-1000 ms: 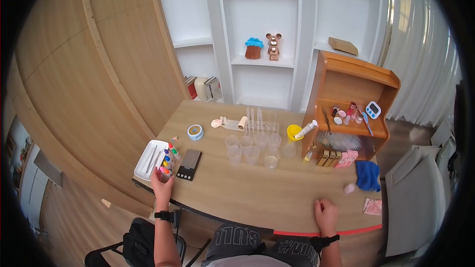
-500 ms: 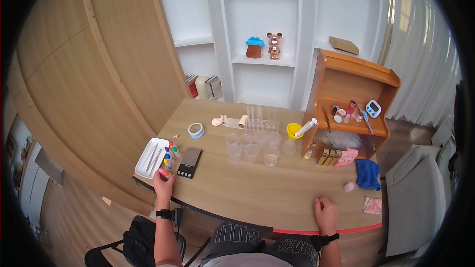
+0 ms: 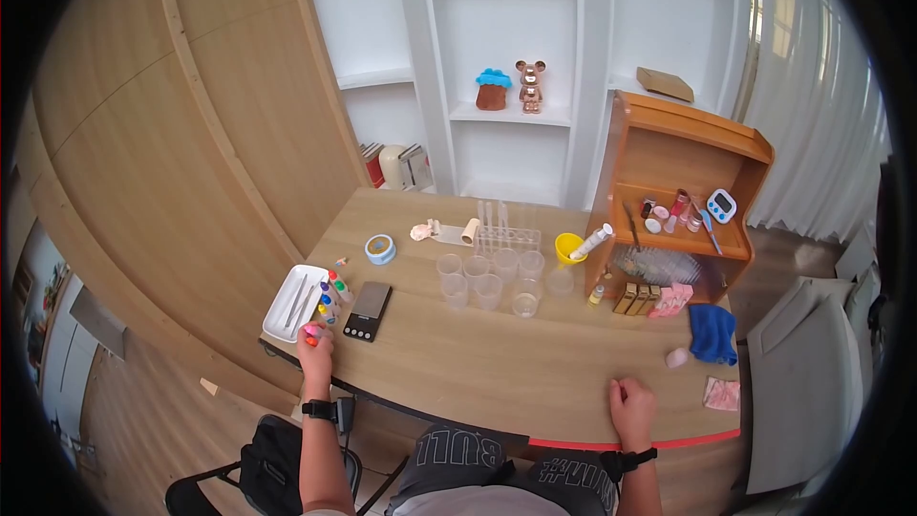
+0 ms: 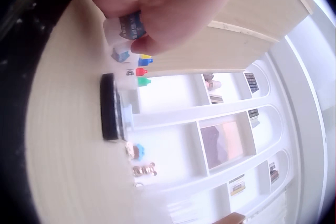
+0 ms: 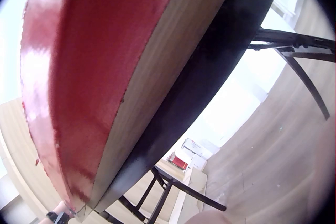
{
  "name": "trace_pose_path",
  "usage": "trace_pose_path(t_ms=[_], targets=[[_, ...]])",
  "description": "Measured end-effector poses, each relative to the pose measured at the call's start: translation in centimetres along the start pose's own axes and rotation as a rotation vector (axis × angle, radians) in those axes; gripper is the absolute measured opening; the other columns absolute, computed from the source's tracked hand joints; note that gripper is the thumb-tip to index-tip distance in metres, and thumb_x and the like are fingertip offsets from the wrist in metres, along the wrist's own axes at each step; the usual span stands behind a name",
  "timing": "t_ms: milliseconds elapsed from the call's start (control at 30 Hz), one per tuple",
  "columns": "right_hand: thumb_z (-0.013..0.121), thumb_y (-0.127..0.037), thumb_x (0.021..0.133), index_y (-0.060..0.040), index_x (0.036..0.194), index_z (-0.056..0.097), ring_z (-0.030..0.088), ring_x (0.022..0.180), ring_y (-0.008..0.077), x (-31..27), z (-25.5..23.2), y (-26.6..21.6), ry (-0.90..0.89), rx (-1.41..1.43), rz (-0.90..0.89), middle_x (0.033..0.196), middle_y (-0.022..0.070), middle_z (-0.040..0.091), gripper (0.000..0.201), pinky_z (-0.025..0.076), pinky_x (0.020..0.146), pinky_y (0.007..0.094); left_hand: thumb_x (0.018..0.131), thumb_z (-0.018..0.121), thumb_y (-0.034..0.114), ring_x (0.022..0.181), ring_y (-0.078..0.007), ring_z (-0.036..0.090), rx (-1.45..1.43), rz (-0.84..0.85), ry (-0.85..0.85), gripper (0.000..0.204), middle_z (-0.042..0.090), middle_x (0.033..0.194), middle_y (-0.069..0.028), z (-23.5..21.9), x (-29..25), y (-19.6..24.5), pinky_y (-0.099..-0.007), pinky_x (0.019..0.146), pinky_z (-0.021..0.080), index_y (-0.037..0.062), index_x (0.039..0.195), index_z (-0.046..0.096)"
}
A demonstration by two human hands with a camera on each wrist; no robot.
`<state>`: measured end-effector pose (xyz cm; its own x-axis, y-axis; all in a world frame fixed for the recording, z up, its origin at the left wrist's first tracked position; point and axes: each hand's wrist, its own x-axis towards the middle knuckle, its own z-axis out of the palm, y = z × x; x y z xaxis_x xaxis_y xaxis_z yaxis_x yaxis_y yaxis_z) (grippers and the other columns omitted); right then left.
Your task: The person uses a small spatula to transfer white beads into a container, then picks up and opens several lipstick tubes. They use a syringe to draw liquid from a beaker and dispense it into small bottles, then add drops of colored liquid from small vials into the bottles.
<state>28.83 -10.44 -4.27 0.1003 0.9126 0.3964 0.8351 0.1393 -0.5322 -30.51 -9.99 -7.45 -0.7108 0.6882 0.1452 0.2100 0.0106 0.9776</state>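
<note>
In the head view my left hand (image 3: 315, 355) is at the near left of the table, its fingers curled about a small bottle whose pink cap (image 3: 311, 329) shows above them. A red-orange cap (image 3: 312, 340) pokes out right beside it. The left wrist view has the thumb and fingers round a clear bottle with a dark label (image 4: 134, 26). Just beyond stand several similar dropper bottles (image 3: 334, 289) with green, red, blue and yellow caps. My right hand (image 3: 631, 407) rests at the front table edge, loosely curled around nothing; its wrist view shows mostly the red edging (image 5: 100, 77).
Left of the bottles lies a white tray (image 3: 275, 323) with metal tools; a black scale (image 3: 368, 313) is on their right. Clear cups (image 3: 488, 291) and a test tube rack (image 3: 521, 241) stand mid-table. Farther right are a yellow cup (image 3: 570, 248), a wooden shelf unit (image 3: 688, 139) and a blue cloth (image 3: 713, 333).
My left hand's fingers have closed in around the pink-capped bottle and drawn it slightly away from the row. The right hand has stayed in place.
</note>
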Motion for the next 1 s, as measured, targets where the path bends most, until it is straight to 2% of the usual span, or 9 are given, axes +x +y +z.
trace_pose_path(t_ms=[133, 233, 300, 533, 633, 667, 800, 900, 1000], targets=[[0.069, -0.016, 0.088, -0.0016, 0.074, 0.061, 0.06, 0.065, 0.0403, 0.0, 0.1, 0.0, -0.004, 0.002, 0.0, 0.069, 0.0183, 0.06, 0.022, 0.047, 0.06, 0.049, 0.088, 0.063, 0.0, 0.091, -0.0116, 0.06, -0.152, 0.057, 0.025, 0.038, 0.066, 0.112, -0.0055, 0.0, -0.6, 3.8, -0.0261, 0.079, 0.049, 0.0013, 0.126, 0.056], [0.069, -0.017, 0.088, -0.0019, 0.074, 0.061, 0.06, 0.066, 0.0402, -0.2, 0.4, 0.4, -0.002, 0.0, 0.007, 0.069, 0.0179, 0.061, 0.022, 0.047, 0.06, 0.0491, 0.087, 0.064, -0.001, 0.097, -0.0131, 0.061, 0.006, 0.138, 0.03, 0.044, 0.066, 0.117, -0.0077, -0.8, 1.5, 1.4, -0.0268, 0.084, 0.05, 0.0007, 0.13, 0.054], [0.069, -0.017, 0.088, -0.002, 0.074, 0.061, 0.06, 0.066, 0.0401, -0.2, 0.4, 0.4, 0.003, -0.003, 0.014, 0.07, 0.0178, 0.061, 0.022, 0.047, 0.061, 0.0494, 0.086, 0.064, -0.002, 0.099, -0.0142, 0.062, 0.039, 0.104, 0.007, 0.045, 0.066, 0.117, -0.009, -0.6, 2.7, -0.7, -0.0272, 0.087, 0.05, -0.0001, 0.13, 0.053], [0.068, -0.018, 0.088, -0.0025, 0.074, 0.063, 0.061, 0.068, 0.0393, -0.1, -0.3, -0.4, -0.005, -0.039, -0.004, 0.072, 0.0175, 0.062, 0.022, 0.047, 0.061, 0.0496, 0.081, 0.071, -0.003, 0.107, -0.0197, 0.063, 0.253, 0.123, 0.024, 0.059, 0.063, 0.122, -0.0143, 0.2, 2.0, 0.4, -0.0312, 0.093, 0.051, -0.0022, 0.135, 0.049], [0.068, -0.019, 0.088, -0.0028, 0.073, 0.063, 0.061, 0.068, 0.0389, 0.0, -0.4, -0.4, 0.004, -0.036, -0.015, 0.072, 0.0172, 0.062, 0.022, 0.047, 0.06, 0.049, 0.077, 0.075, -0.001, 0.114, -0.0205, 0.061, 0.116, 0.148, 0.012, 0.071, 0.058, 0.132, -0.017, -0.1, 1.7, 0.0, -0.0328, 0.096, 0.051, -0.0021, 0.141, 0.044], [0.069, -0.019, 0.088, -0.0029, 0.073, 0.063, 0.061, 0.067, 0.0388, 0.0, -0.4, -0.4, 0.003, -0.031, -0.012, 0.072, 0.0172, 0.063, 0.023, 0.047, 0.06, 0.0488, 0.075, 0.077, -0.002, 0.125, -0.0238, 0.056, 0.085, 0.075, -0.005, 0.082, 0.05, 0.143, -0.0203, -0.2, 1.0, 1.0, -0.0351, 0.104, 0.047, -0.0031, 0.147, 0.037], [0.069, -0.019, 0.089, -0.0029, 0.073, 0.063, 0.062, 0.067, 0.0387, 0.0, -0.4, -0.6, 0.004, -0.027, -0.008, 0.071, 0.0175, 0.062, 0.023, 0.047, 0.06, 0.0485, 0.074, 0.079, 0.0, 0.139, -0.0344, 0.044, 0.307, 0.298, 0.162, 0.09, 0.042, 0.151, -0.0234, 0.3, -0.8, 0.7, -0.0413, 0.115, 0.037, -0.0058, 0.151, 0.032], [0.069, -0.018, 0.088, -0.0025, 0.073, 0.063, 0.061, 0.066, 0.039, 0.0, -0.3, -0.8, 0.039, -0.002, -0.023, 0.07, 0.0177, 0.062, 0.023, 0.047, 0.059, 0.0486, 0.074, 0.079, 0.001, 0.139, -0.0356, 0.043, 0.431, 0.342, 0.23, 0.09, 0.043, 0.149, -0.0237, 1.0, -2.6, 3.2, -0.0416, 0.115, 0.035, -0.0054, 0.151, 0.033], [0.07, -0.016, 0.087, -0.0014, 0.073, 0.062, 0.059, 0.062, 0.0383, -0.2, 0.6, 0.0, 0.044, 0.067, 0.006, 0.066, 0.0177, 0.059, 0.022, 0.045, 0.057, 0.0472, 0.073, 0.08, 0.002, 0.137, -0.036, 0.044, 0.397, 0.379, 0.249, 0.091, 0.045, 0.147, -0.0239, 1.3, -1.8, 1.1, -0.0411, 0.115, 0.035, -0.0055, 0.151, 0.033]])
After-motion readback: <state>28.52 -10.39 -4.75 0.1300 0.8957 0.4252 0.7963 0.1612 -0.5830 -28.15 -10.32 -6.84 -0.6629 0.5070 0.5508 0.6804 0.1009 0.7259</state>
